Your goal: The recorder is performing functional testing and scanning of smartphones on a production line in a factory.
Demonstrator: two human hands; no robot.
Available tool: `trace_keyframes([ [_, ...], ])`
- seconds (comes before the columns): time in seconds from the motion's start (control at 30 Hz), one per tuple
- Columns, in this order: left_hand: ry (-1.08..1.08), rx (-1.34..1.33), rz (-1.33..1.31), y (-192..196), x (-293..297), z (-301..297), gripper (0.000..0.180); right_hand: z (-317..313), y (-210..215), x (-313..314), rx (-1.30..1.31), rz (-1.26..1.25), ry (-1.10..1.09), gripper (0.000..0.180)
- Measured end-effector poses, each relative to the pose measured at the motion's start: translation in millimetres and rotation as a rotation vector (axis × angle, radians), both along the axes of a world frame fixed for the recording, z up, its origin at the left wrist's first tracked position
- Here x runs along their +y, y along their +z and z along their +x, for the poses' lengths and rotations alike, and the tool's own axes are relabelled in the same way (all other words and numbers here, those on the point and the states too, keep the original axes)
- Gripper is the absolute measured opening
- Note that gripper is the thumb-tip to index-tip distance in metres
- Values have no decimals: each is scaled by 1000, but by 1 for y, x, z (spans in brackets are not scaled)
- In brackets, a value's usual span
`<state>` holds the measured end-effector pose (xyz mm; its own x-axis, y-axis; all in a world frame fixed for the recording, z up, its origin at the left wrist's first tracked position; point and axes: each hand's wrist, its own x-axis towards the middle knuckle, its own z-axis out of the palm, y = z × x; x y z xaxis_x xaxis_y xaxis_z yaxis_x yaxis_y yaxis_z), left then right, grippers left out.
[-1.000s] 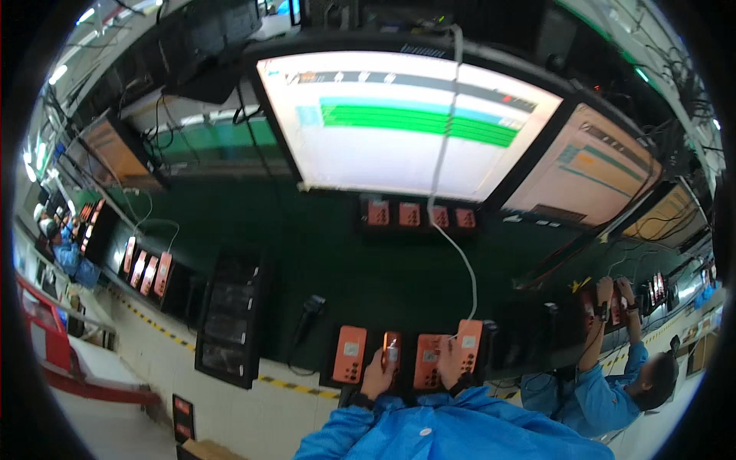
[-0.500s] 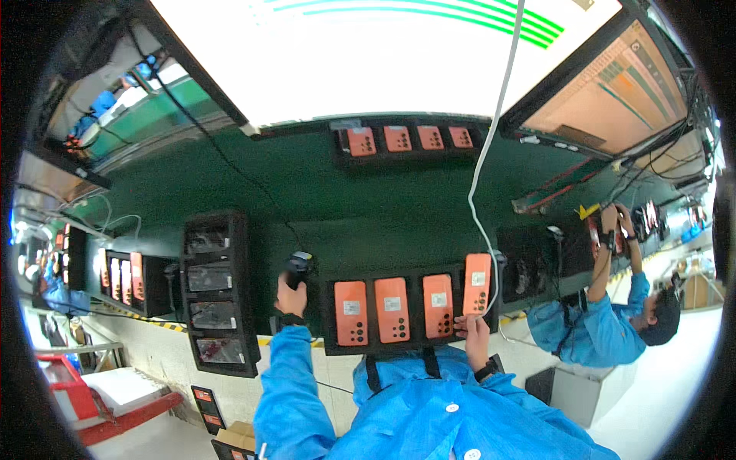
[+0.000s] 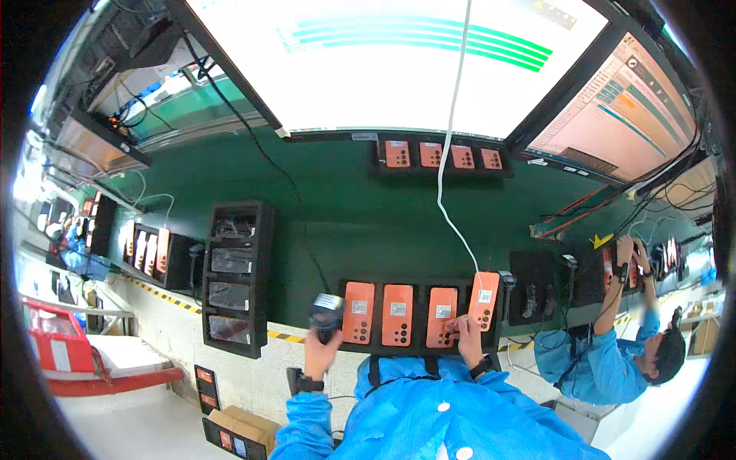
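My left hand is closed around a black handheld barcode scanner, just left of a black tray. Several orange phones lie in that tray, backs up, with white labels and dark camera rings. Nearest the scanner is the leftmost phone; beside it lies a second phone. My right hand has its fingers bent at the lower left edge of the rightmost phone, which leans at a slant. The fingers partly cover the third phone. A white cable hangs down to the rightmost phone's top; whether it plugs in I cannot tell.
A black tray of bagged dark items stands at left. Farther back, another tray of orange phones sits under a large monitor. A second screen stands at right. Over there, a person in blue works at the green bench.
My left hand has brought the scanner closer to the leftmost phone. My right hand stays at the rightmost phone, its fingers shifted toward the third phone. The whole view has also shifted.
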<state>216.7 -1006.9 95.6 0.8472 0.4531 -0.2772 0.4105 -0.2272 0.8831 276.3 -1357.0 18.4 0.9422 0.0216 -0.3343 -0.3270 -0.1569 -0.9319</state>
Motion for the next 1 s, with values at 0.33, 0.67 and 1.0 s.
trace_keyframes([
  [0.33,-224,35,-46,34,-112,-22,31,9,0,-4,-39,-72,215,36],
  [0.67,-190,16,-173,35,-158,-20,30,16,-11,-18,-38,129,185,29],
  [1.0,-274,-25,-211,19,-170,-15,30,12,-16,-23,-56,140,227,29],
])
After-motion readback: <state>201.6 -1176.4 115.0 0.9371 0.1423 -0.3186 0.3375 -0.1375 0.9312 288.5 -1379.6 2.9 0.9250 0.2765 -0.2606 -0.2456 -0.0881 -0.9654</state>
